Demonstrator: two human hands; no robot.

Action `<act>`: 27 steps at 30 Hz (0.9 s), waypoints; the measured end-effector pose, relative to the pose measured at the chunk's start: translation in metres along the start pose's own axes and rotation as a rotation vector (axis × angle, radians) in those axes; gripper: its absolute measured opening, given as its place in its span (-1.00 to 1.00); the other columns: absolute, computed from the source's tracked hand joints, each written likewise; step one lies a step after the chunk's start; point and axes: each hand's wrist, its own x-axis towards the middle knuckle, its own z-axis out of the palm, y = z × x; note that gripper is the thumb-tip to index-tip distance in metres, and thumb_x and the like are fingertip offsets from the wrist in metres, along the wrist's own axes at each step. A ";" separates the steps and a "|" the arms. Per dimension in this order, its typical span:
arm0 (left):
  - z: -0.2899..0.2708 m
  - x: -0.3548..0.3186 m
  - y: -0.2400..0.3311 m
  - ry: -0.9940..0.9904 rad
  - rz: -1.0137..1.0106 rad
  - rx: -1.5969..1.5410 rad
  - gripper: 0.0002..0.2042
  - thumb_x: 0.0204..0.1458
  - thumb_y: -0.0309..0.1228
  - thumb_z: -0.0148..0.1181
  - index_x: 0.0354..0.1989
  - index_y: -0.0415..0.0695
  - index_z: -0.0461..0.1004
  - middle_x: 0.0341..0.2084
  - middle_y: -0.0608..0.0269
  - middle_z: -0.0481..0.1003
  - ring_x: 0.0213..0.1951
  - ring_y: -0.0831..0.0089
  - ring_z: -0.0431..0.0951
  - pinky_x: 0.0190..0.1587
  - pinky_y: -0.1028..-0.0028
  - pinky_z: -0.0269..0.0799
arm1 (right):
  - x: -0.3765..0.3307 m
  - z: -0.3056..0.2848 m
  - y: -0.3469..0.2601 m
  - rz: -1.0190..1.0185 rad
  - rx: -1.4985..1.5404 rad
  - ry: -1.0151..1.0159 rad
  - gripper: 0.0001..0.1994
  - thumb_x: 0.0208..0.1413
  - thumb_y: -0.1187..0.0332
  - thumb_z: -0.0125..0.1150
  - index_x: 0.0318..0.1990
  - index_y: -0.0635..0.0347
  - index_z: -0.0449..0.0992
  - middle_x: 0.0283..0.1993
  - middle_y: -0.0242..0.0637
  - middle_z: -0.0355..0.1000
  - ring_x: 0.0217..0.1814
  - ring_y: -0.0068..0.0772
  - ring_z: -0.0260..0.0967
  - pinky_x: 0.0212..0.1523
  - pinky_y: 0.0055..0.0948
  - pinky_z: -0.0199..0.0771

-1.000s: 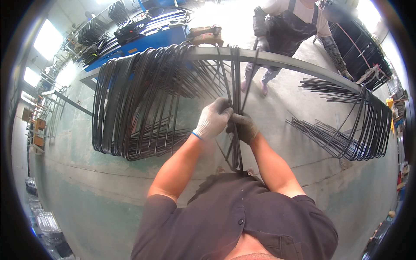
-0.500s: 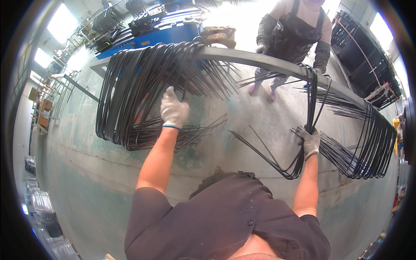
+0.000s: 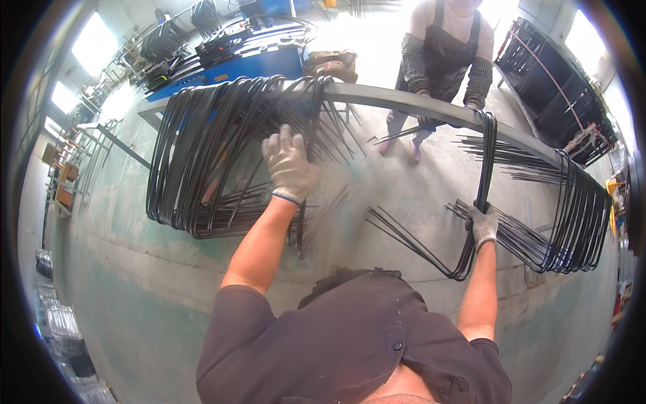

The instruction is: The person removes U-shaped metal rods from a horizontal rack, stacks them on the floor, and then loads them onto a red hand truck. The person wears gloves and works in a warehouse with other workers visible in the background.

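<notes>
Bent black metal rods (image 3: pixel 202 155) hang thickly over the left part of a grey metal beam (image 3: pixel 377 98). My gloved left hand (image 3: pixel 291 165) is open, fingers apart and pointing up, against a smaller group of bent rods (image 3: pixel 314 121) at the right side of that pile. I cannot tell whether it touches them. Further right, a narrow bundle of bent rods (image 3: pixel 488 161) hangs from the beam, its lower legs reaching back left. My gloved right hand (image 3: pixel 483 225) is closed around this bundle's upright part.
Across the beam stands a person in a dark apron (image 3: pixel 447 60), gloved hands at the beam and rods. More bent rods (image 3: pixel 582 209) hang at the beam's right end. Behind are a blue machine (image 3: pixel 262 66) and a black rack (image 3: pixel 555 87). Wrapped bundles (image 3: pixel 64 320) lie far left.
My left hand has moved right, and a group of rods now hangs apart from the left pile. The bundle at my right hand hangs tighter together. The other person's hands have shifted along the beam.
</notes>
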 end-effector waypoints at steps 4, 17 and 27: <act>0.011 0.003 -0.019 -0.074 -0.217 -0.029 -0.39 -0.01 -0.19 0.59 0.25 -0.09 0.62 0.47 -0.19 0.46 0.42 -0.22 0.47 0.53 -0.09 0.34 | 0.001 -0.002 -0.002 0.009 -0.051 0.023 -0.75 0.20 0.40 0.48 -0.03 0.26 0.62 -0.45 -0.37 0.53 -0.57 -0.44 0.45 -0.51 -0.33 0.47; 0.024 -0.011 0.108 -0.599 -0.195 -0.842 -0.43 0.05 -0.17 0.50 0.21 -0.25 0.68 -0.02 -0.24 0.75 0.15 -0.14 0.74 0.28 0.10 0.62 | -0.102 0.215 -0.001 -0.202 0.065 -0.472 -0.20 0.15 0.25 0.72 0.48 0.30 0.42 0.24 -0.15 0.64 0.20 -0.29 0.63 0.14 -0.29 0.71; 0.018 0.005 0.057 0.155 0.239 -0.664 -0.64 0.03 -0.53 0.56 0.03 -0.09 0.69 0.10 0.11 0.70 0.21 0.08 0.67 0.32 0.18 0.58 | -0.097 0.207 -0.027 0.162 0.261 -0.452 -0.65 0.20 0.41 0.53 0.09 0.31 0.62 -0.30 -0.31 0.57 -0.48 -0.42 0.52 -0.48 -0.33 0.54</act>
